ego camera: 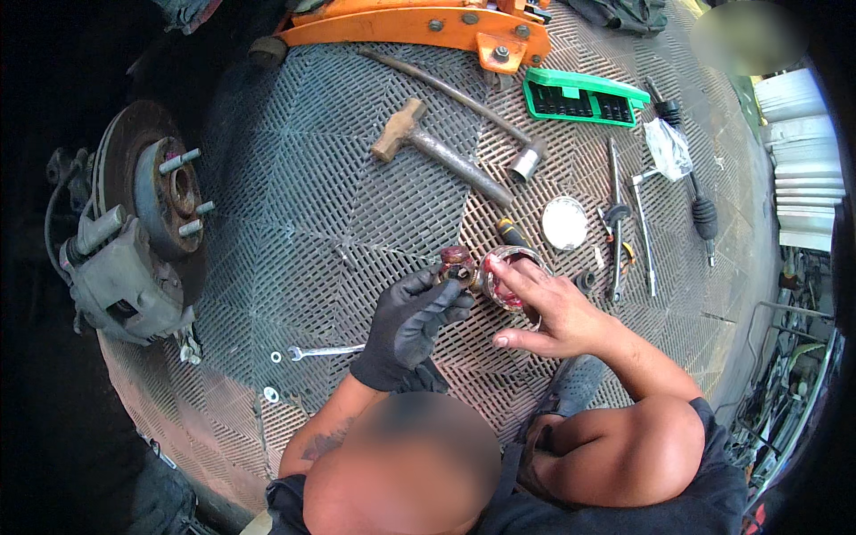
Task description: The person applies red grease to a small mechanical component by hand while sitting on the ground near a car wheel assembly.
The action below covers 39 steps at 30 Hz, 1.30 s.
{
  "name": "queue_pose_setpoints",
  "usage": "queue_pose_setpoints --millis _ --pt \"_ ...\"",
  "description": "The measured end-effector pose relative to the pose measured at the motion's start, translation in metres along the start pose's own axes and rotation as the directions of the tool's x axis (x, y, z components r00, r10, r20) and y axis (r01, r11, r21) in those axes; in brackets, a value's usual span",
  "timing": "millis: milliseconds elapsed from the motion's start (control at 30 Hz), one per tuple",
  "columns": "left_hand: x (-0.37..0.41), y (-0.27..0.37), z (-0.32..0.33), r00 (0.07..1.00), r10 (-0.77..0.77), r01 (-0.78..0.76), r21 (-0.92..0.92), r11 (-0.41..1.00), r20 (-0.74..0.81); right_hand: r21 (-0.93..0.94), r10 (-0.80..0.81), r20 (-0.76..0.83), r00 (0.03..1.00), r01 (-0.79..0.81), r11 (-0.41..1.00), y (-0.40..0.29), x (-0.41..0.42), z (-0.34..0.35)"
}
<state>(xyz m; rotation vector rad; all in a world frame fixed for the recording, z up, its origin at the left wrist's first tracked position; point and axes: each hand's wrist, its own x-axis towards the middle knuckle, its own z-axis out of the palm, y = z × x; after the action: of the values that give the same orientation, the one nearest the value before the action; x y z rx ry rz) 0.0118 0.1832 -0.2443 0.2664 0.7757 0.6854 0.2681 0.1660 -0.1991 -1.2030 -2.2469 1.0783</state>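
My left hand [411, 328], in a black work glove, pinches a small metal part [457, 263] that looks like a tripod joint spider, smeared with dark red grease. Just right of it is an open round tin [493, 301] with red grease inside. My right hand [552, 304] is bare, its fingers spread over the tin. Red grease coats the tip of its index finger; the other fingertips are partly hidden. Beyond the tin lie a yellow-and-black tool handle [513, 233] and a round white lid [564, 223].
A sledgehammer [461, 167], a socket on a long bar [525, 162] and a green case [582, 100] lie on the grated mat. An orange floor jack [401, 27] stands beyond. At left is a brake disc with caliper [134, 274]; at right, an axle shaft [704, 217]. A spanner [328, 350] lies near my left wrist.
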Motion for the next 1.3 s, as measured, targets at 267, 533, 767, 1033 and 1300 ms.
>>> queue_pose_setpoints --millis 267,533,767,1033,1300 --pt "-0.002 0.002 0.011 0.992 0.118 -0.106 0.219 0.97 -0.042 -0.168 -0.018 -0.047 0.999 0.01 0.986 0.002 -0.004 0.011" --pt "-0.004 0.007 0.018 0.988 0.134 -0.114 0.216 0.97 -0.08 -0.32 -0.014 -0.047 0.999 -0.002 0.948 -0.004 0.002 0.001" --pt "-0.003 0.007 0.016 0.986 0.133 -0.112 0.193 0.975 -0.097 -0.418 -0.078 -0.034 0.996 0.057 0.907 -0.001 0.0 -0.002" --pt "-0.003 0.003 0.012 0.977 0.173 -0.135 0.27 0.953 -0.123 -0.398 -0.109 0.001 0.994 0.1 0.912 -0.001 0.001 -0.004" --pt "-0.002 -0.002 0.007 0.978 0.183 -0.141 0.332 0.933 -0.1 -0.297 -0.148 -0.001 0.989 0.141 0.945 0.001 0.002 -0.012"
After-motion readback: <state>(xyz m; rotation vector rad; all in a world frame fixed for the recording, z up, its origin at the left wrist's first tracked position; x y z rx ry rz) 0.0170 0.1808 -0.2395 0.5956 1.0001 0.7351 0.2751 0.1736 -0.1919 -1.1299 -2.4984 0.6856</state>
